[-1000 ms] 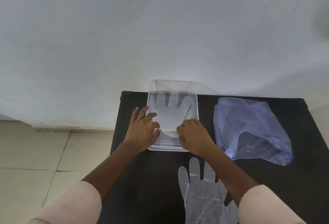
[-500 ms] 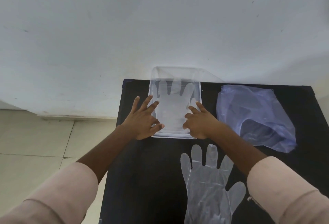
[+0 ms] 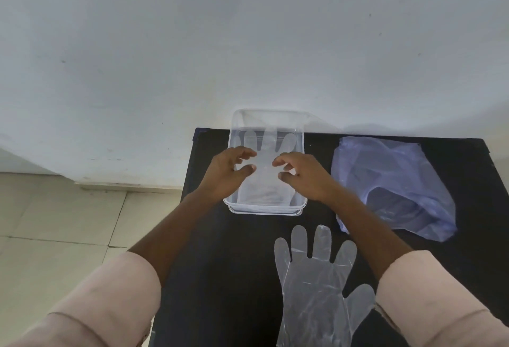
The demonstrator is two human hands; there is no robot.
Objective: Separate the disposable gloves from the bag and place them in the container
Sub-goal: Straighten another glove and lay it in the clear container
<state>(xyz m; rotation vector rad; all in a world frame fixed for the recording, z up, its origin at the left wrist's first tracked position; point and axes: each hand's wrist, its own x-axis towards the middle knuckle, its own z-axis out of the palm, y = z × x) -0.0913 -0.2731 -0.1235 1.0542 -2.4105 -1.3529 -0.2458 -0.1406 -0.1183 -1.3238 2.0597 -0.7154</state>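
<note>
A clear rectangular container [image 3: 266, 209] stands at the far edge of the black table [image 3: 220, 264]. A clear disposable glove [image 3: 265, 181] lies flat inside it, fingers pointing away. My left hand [image 3: 228, 171] hovers over the container's left side and my right hand [image 3: 303, 173] over its right side. Both have curled, parted fingers and hold nothing. A second clear glove [image 3: 316, 291] lies flat on the table nearer to me. The pale purple plastic bag [image 3: 391, 184] lies crumpled to the right of the container.
A white wall [image 3: 248, 43] rises directly behind the table. Beige floor tiles [image 3: 55, 222] show to the left of the table's edge. My pink sleeves fill the lower corners.
Both hands have lifted off the container's near rim and moved inward over the glove inside it, their fingers now curled. The view has tilted slightly.
</note>
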